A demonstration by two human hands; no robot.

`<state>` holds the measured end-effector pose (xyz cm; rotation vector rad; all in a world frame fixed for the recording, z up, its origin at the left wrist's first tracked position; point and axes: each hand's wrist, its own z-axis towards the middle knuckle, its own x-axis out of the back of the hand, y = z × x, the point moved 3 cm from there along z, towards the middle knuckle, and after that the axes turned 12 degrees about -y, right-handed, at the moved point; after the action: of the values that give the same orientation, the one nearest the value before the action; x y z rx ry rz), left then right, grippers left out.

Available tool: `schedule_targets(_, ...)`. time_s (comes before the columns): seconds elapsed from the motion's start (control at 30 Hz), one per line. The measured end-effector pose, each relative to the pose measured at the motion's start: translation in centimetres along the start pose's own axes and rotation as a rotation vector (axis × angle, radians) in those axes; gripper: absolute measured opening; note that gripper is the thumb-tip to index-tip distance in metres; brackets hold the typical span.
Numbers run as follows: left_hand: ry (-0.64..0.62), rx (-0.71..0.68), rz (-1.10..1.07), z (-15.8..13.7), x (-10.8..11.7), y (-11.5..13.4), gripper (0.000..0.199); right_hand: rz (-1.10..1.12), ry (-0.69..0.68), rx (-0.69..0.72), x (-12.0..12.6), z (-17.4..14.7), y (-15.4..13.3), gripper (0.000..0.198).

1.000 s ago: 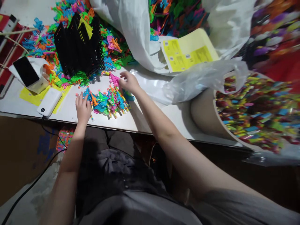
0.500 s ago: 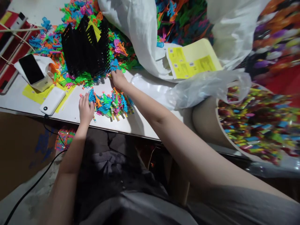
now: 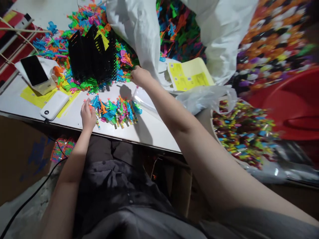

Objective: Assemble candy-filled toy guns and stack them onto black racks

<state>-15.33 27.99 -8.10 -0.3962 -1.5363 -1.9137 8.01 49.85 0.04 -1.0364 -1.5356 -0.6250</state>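
My left hand point(image 3: 88, 115) rests on the table at the left end of a row of small plastic toys point(image 3: 112, 111), fingers loosely bent and apart, touching the nearest pieces. These toys are blue, green, orange and pink, with short printed tubes pointing toward me. My right hand point(image 3: 141, 76) is stretched out beyond the row, to the right of a black perforated plastic basket point(image 3: 92, 56). Its fingers are curled together by loose toys point(image 3: 123, 75) from the pile; what they grip is too small to make out. Yellow paper point(image 3: 102, 39) sticks out of the basket.
A phone point(image 3: 34, 70) on a white box and a white power bank point(image 3: 54, 106) lie at left. At right are a white sack point(image 3: 147, 36) of toys, a label sheet point(image 3: 188, 76), a clear plastic bag point(image 3: 199, 99), and a tub of wrapped pieces point(image 3: 244, 132) near a red basin point(image 3: 286, 103).
My right hand has moved right, away from the basket's corner, over the toys beside the sack. My left hand stays at the row's left end. The view has shifted rightward, showing the red basin.
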Motion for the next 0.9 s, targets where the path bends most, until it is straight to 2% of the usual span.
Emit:
schedule_targets(0.07,0.094,0.021,-0.088,-0.1,1.0,-0.1,0.057,0.095,-0.035,-0.113,1.1,-2.1,1.8,0.012)
schedule_targets(0.13,0.214,0.01,-0.132,-1.0,1.9,0.8,0.058,0.235,-0.004,-0.14,1.6,-5.7,2.7,0.017)
schedule_targets(0.17,0.259,-0.031,-0.138,-1.9,2.0,1.8,0.058,0.342,0.053,-0.127,1.7,-8.1,2.8,0.019)
schedule_targets(0.23,0.259,-0.186,-0.148,-4.7,1.4,5.2,0.058,0.723,0.282,-0.103,1.1,-13.9,1.8,0.024)
schedule_targets(0.3,0.077,-0.373,-0.188,-9.0,-0.9,9.7,0.053,1.182,0.473,-0.115,-1.1,-20.1,-0.6,0.031)
schedule_targets(0.33,-0.05,-0.418,-0.214,-11.5,-2.5,11.8,0.055,1.389,0.546,-0.129,-2.6,-23.1,-2.2,0.034)
schedule_targets(0.4,-0.295,-0.393,-0.296,-16.5,-5.9,15.2,0.069,1.738,0.61,-0.176,-6.0,-28.0,-5.7,0.04)
schedule_targets(0.47,-0.471,-0.336,-0.418,-20.7,-8.7,17.3,0.071,1.992,0.559,-0.251,-9.1,-31.3,-8.6,0.044)
schedule_targets(0.57,-0.478,-0.213,-0.569,-23.6,-9.9,18.3,0.052,2.136,0.586,-0.37,-11.8,-34.1,-10.3,0.045)
schedule_targets(0.63,-0.475,-0.214,-0.579,-23.7,-9.4,18.5,0.035,2.158,0.616,-0.39,-12.3,-35.0,-10.4,0.046)
schedule_targets(0.7,-0.459,-0.256,-0.546,-23.1,-8.5,18.8,0.025,2.179,0.561,-0.374,-12.4,-35.4,-10.7,0.047)
schedule_targets(0.8,-0.35,-0.304,-0.479,-22.0,-6.8,19.3,0.018,2.171,0.469,-0.369,-12.4,-35.3,-11.2,0.044)
schedule_targets(0.83,-0.297,-0.284,-0.454,-21.8,-6.3,19.4,0.014,2.142,0.474,-0.381,-12.5,-35.3,-11.2,0.042)
schedule_targets(0.9,-0.194,-0.156,-0.428,-21.4,-5.4,19.3,0.011,2.044,0.515,-0.407,-12.7,-35.1,-10.6,0.039)
